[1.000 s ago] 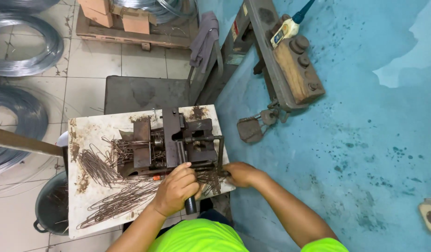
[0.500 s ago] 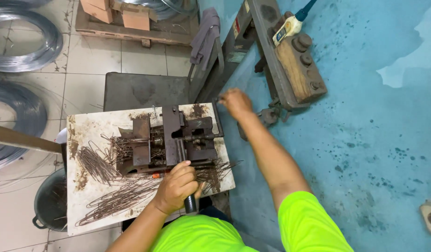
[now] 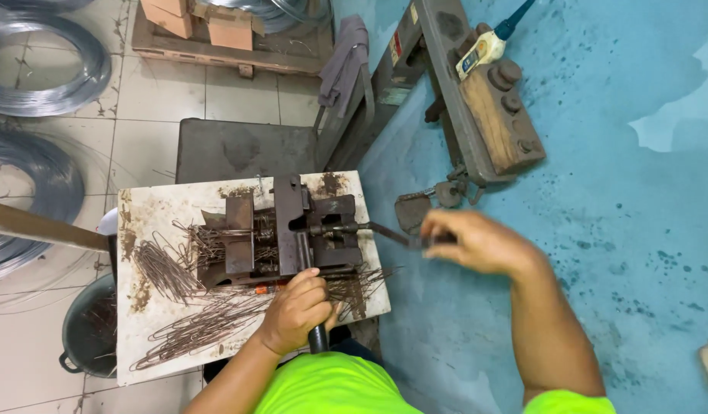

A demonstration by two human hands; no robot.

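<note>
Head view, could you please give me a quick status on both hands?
Left hand gripping black lever handle of bending jig. Right hand on side crank, blurred. Bent wires litter board.

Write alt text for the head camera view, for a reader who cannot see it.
Seen from above, a person's left hand grips the black lever handle of a rusty metal bending jig on a stained white board, while the right hand holds a thin metal piece beside it. Bent wire pieces litter the board; wire coils lie on the tiled floor.
</note>
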